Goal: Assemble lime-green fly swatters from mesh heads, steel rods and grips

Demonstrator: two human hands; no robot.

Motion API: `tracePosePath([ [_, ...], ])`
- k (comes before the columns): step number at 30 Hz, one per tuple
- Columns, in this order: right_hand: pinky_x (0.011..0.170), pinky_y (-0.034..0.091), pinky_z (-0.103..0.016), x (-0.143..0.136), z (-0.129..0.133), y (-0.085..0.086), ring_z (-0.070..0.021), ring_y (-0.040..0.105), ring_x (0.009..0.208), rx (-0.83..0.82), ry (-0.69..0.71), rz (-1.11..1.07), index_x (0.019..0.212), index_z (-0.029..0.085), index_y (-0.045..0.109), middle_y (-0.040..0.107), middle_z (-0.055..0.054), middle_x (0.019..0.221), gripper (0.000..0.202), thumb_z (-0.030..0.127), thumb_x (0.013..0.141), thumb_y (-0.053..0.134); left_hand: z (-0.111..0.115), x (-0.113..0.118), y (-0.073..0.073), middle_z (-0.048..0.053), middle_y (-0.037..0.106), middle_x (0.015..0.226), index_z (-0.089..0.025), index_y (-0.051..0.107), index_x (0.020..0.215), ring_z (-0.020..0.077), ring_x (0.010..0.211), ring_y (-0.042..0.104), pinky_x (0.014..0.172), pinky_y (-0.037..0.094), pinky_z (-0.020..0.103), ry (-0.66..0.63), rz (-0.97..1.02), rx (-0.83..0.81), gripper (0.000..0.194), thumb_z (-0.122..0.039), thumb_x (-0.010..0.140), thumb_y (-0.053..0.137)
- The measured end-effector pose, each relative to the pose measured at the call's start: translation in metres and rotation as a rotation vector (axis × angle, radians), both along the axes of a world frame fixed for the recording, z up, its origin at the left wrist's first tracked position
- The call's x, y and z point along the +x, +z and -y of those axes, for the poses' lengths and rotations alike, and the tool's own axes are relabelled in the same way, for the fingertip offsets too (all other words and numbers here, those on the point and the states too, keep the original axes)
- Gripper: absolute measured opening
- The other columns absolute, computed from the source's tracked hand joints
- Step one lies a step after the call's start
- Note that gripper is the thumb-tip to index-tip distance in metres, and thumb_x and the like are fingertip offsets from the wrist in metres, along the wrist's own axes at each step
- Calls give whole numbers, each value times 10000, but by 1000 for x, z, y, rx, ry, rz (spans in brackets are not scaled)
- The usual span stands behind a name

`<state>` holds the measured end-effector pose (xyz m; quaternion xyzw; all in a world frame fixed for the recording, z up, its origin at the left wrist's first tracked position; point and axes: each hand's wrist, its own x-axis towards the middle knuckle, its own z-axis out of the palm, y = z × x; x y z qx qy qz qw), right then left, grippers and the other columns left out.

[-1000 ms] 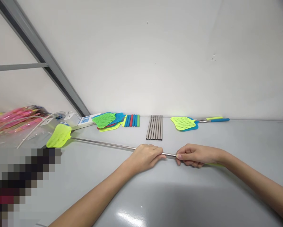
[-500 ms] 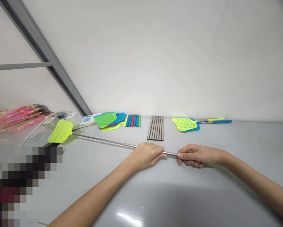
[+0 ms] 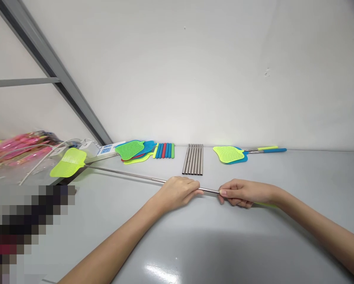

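Note:
Both hands are on a long telescopic fly swatter with a yellow-green perforated head (image 3: 68,162) and a thin metal rod (image 3: 120,172), which slants across the table. My left hand (image 3: 179,193) is closed around the rod's thicker part from above. To its right, my right hand (image 3: 238,193) pinches the tube near its end between thumb and fingers. A sliver of yellow-green shows under the right wrist; most of it is hidden. Behind the hands lie a row of metal tubes (image 3: 193,159) and two shorter fly swatters, a yellow-green one (image 3: 228,154) over a blue one (image 3: 241,158).
Farther left along the wall are stacked swatter heads (image 3: 131,150) and a row of coloured handles (image 3: 164,150). A power strip (image 3: 105,150) with plugs and cables, and a plastic bag of pink items (image 3: 25,148), stand at the left. A grey metal frame (image 3: 64,71) rises behind.
The yellow-green swatter head has shifted a little to the left, and the rod with it. Both hands keep their hold. The whole view has moved slightly.

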<state>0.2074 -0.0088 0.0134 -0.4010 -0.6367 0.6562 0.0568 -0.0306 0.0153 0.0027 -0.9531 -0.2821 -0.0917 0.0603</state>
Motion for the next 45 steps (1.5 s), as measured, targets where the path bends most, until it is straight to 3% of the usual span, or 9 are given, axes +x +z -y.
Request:
tracePosePath([
  [14,361,177,-173,6,-2,-3,-35,214,406,10,19,-20,851,151,539,317,65,552,349,466,833,389,-2,-4,0,-15,567,624,-187,465,695,121,598,536,526,300,230,-1,-2,20,341,-383,885,260],
  [34,343,92,-177,23,-4,-5,-36,127,402,-208,-18,-63,866,152,522,232,88,506,324,460,821,432,-8,-12,3,-21,581,633,-191,455,682,115,592,542,513,274,229,2,4,42,339,-399,880,274],
  [45,336,98,-171,27,-7,-9,-33,132,394,-172,-11,-74,816,150,506,221,90,497,329,471,817,433,-11,-17,6,-16,576,610,-187,465,668,118,576,540,511,287,231,6,1,75,355,-399,879,274],
])
